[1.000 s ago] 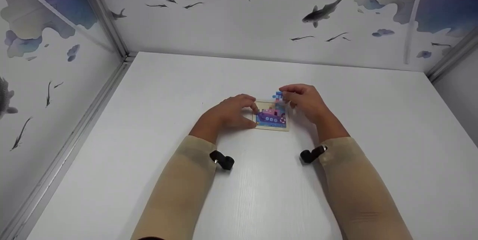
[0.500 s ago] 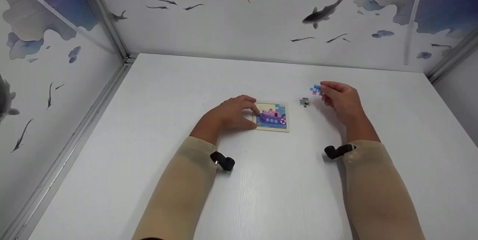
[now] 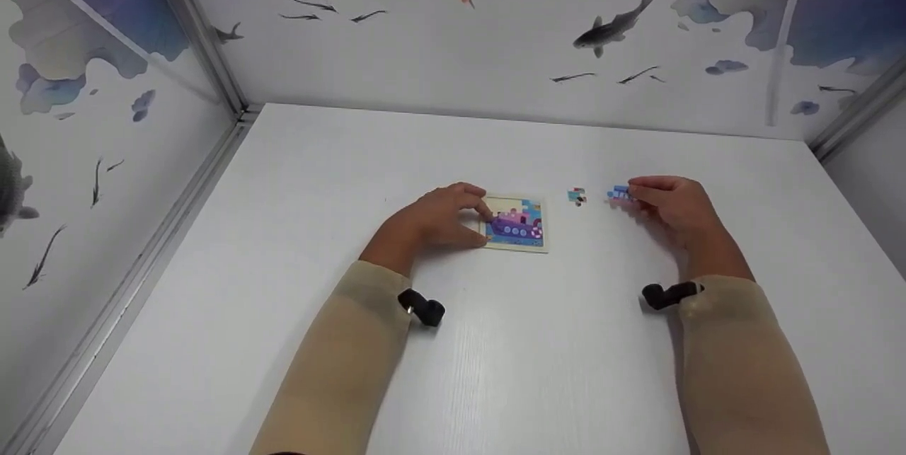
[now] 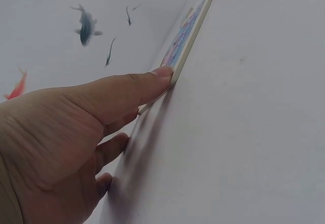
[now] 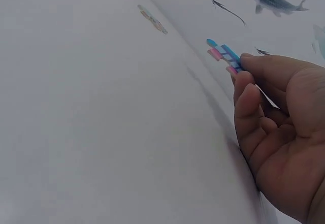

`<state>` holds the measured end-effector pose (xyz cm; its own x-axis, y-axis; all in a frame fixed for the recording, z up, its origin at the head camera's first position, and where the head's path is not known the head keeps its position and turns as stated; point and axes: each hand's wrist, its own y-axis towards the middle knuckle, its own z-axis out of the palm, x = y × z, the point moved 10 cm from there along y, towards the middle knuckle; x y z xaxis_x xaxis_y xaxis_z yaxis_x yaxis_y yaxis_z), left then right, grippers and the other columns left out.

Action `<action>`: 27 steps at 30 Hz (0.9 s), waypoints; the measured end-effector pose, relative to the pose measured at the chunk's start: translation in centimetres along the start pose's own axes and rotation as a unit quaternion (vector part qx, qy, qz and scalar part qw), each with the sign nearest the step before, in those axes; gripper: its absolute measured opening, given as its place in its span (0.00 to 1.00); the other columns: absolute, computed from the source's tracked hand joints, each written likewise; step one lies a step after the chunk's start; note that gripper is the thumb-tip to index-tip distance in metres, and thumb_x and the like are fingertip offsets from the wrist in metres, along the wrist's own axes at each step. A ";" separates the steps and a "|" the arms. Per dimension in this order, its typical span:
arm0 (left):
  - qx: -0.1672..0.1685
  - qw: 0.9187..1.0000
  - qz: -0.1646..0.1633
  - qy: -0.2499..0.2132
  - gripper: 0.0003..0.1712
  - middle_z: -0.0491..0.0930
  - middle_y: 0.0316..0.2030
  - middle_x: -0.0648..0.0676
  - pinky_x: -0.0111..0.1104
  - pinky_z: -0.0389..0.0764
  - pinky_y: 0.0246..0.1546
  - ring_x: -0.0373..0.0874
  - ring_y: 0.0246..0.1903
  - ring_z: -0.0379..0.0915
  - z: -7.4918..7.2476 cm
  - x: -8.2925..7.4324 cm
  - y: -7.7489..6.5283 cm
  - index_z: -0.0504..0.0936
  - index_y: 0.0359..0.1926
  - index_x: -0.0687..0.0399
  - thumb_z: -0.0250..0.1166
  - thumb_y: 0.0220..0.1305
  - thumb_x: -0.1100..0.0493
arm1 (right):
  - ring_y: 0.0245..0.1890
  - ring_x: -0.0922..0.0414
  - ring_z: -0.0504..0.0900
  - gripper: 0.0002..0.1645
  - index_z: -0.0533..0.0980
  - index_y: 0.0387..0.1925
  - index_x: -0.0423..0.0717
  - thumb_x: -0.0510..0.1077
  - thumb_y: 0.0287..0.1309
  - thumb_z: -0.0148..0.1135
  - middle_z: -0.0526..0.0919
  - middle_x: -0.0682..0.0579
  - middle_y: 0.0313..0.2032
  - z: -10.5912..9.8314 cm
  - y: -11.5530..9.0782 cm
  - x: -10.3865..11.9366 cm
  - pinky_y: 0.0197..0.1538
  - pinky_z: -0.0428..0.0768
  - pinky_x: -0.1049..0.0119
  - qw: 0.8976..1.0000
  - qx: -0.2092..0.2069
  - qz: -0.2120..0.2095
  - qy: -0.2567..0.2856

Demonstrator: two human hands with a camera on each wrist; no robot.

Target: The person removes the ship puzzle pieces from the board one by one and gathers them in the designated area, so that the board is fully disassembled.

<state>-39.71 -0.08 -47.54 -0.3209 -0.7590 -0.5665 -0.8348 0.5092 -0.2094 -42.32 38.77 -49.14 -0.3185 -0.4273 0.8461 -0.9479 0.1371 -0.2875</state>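
Observation:
A jigsaw puzzle board (image 3: 517, 223) with a pale frame and a purple-pink ship picture lies on the table; its upper left part shows bare cream backing. My left hand (image 3: 447, 213) holds the board at its left side, the thumb on the near corner and the index finger bent over the edge. Off to the right, my right hand (image 3: 672, 206) pinches a blue and pink puzzle piece (image 5: 223, 55) between thumb and fingers, just above the table. Between board and right hand lies another puzzle piece (image 3: 577, 197), multicoloured, also seen as a small flat piece (image 5: 152, 20) in the right wrist view.
The white table (image 3: 481, 342) runs back to a wall (image 3: 481, 52) painted with fish. A metal rail (image 3: 163, 228) follows the table's left edge. Both sleeves carry a small black wrist camera, such as the right camera (image 3: 669, 294).
My right hand has moved right from the board's upper right corner, carrying the blue and pink puzzle piece, and has come lower. The other loose piece is now uncovered. My left hand stays put.

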 end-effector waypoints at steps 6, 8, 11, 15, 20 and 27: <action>0.002 1.000 0.010 -0.006 0.18 0.63 0.81 0.42 0.55 0.53 0.85 0.53 0.84 0.52 0.0 -0.2 -0.1 0.87 0.56 0.29 0.75 0.65 0.45 | 0.41 0.60 0.88 0.31 0.79 0.67 0.48 0.58 0.70 0.70 0.88 0.58 0.45 0.5 0.0 0.2 0.47 0.86 0.73 1.000 0.017 -0.006 -0.005; 0.004 1.000 0.014 -0.007 0.18 0.63 0.81 0.42 0.55 0.53 0.85 0.54 0.84 0.52 -0.1 -0.3 -0.2 0.87 0.56 0.30 0.75 0.65 0.45 | 0.40 0.61 0.88 0.31 0.79 0.68 0.47 0.57 0.71 0.69 0.89 0.59 0.43 0.6 0.0 0.4 0.47 0.86 0.73 1.000 0.019 -0.012 -0.007; 0.006 1.000 0.015 -0.005 0.18 0.62 0.81 0.42 0.55 0.53 0.85 0.53 0.85 0.51 0.0 -0.3 -0.3 0.87 0.56 0.30 0.75 0.65 0.44 | 0.40 0.62 0.88 0.31 0.78 0.68 0.46 0.58 0.72 0.68 0.89 0.59 0.43 0.7 -0.1 0.5 0.47 0.87 0.74 1.000 0.020 -0.014 -0.006; 0.005 1.000 0.011 0.000 0.18 0.62 0.81 0.41 0.55 0.51 0.85 0.53 0.85 0.49 -0.1 -0.2 -0.3 0.86 0.56 0.30 0.75 0.65 0.44 | 0.41 0.62 0.88 0.31 0.77 0.69 0.46 0.58 0.75 0.64 0.89 0.59 0.43 0.6 -0.1 0.4 0.49 0.87 0.74 1.000 0.015 -0.012 0.007; 0.002 1.000 0.009 0.000 0.19 0.62 0.81 0.42 0.56 0.51 0.85 0.53 0.85 0.49 -0.3 -0.3 -0.3 0.87 0.57 0.30 0.75 0.65 0.44 | 0.43 0.62 0.88 0.32 0.77 0.71 0.48 0.62 0.76 0.61 0.87 0.57 0.47 0.3 -0.1 0.4 0.51 0.86 0.75 1.000 0.001 -0.012 0.008; 0.005 1.000 -0.006 -0.006 0.18 0.62 0.81 0.40 0.57 0.51 0.85 0.53 0.86 0.48 -0.1 -0.2 -0.3 0.86 0.56 0.28 0.75 0.65 0.44 | 0.46 0.62 0.87 0.33 0.76 0.72 0.51 0.64 0.76 0.60 0.84 0.51 0.56 0.3 -0.4 0.2 0.52 0.86 0.76 1.000 -0.013 -0.003 0.013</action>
<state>-39.46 -0.13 -47.29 -0.3054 -0.7599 -0.5738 -0.8340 0.5043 -0.2240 -42.04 38.40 -49.02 -0.3131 -0.4052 0.8590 -0.9494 0.1589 -0.2711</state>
